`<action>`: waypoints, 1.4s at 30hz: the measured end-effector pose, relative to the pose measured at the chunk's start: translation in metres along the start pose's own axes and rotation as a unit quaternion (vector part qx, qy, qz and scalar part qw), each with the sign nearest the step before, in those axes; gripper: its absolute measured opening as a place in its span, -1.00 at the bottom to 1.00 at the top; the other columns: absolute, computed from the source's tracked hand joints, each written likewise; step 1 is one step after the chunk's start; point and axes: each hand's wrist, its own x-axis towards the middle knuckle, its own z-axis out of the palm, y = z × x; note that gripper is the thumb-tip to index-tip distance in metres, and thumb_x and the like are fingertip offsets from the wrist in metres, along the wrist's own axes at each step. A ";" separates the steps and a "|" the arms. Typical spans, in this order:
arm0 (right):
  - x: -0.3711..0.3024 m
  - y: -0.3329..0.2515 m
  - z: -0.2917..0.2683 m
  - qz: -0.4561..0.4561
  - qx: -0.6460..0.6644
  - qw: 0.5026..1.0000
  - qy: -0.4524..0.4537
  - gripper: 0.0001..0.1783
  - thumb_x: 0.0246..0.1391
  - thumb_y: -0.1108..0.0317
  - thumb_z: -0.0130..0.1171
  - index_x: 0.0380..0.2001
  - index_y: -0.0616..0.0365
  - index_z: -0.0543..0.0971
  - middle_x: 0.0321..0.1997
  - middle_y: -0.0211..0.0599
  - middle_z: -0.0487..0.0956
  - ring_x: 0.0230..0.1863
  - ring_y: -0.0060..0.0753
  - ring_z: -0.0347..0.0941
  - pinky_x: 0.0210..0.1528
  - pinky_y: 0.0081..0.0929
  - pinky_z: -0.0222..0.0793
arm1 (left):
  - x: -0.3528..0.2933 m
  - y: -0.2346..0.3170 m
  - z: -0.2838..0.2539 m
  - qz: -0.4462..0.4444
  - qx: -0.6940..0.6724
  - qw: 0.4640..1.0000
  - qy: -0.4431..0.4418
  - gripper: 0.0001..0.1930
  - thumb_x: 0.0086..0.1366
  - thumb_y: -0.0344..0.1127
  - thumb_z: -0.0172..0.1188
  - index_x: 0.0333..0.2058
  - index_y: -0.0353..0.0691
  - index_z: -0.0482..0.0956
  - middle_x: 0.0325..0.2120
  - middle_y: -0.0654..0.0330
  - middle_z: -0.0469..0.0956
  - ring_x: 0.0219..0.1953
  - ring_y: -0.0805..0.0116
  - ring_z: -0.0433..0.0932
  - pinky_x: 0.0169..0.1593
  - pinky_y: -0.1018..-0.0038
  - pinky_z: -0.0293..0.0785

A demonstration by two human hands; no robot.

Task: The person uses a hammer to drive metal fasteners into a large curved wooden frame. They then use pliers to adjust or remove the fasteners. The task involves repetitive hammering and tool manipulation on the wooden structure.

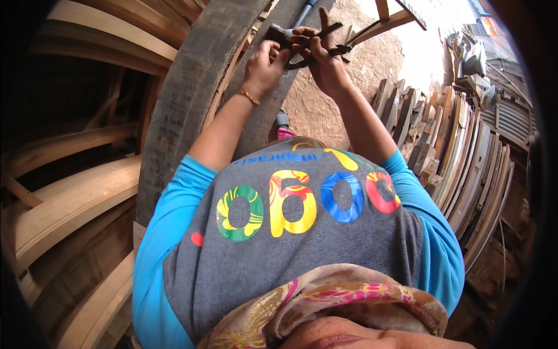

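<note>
My left hand (pixel 265 68) is closed, with bent fingers at the near end of a thin dark strip (pixel 326 30). In my right hand (pixel 329 71) the thumb presses on dark, narrow pieces that cross each other, while one finger points away from me. Whether these are metal, wood or rubber I cannot make out. Just beyond my left fingers is a hammer (pixel 281 35) with a dark head and a blue handle, over a long dark plank (pixel 256 125). My fingers hide part of the strips.
Curved pale timber pieces (pixel 75 218) are stacked on the left beside a broad dark beam (pixel 186 87). Many upright boards (pixel 465 157) lean together on the right. A wooden frame piece (pixel 383 24) stands beyond my right hand, over sandy ground (pixel 311 110).
</note>
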 end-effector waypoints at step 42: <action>0.049 0.009 0.000 0.084 -0.125 0.988 0.029 -0.28 0.28 0.06 -0.08 0.38 -0.33 -0.16 0.12 -0.19 0.32 0.08 -0.29 0.34 -0.08 -0.24 0.47 | -0.060 -0.025 0.034 0.201 0.417 0.886 0.032 -0.73 0.09 -0.25 0.22 -0.25 -0.24 0.57 -0.22 0.22 0.49 -0.13 0.30 0.42 0.00 0.40 0.35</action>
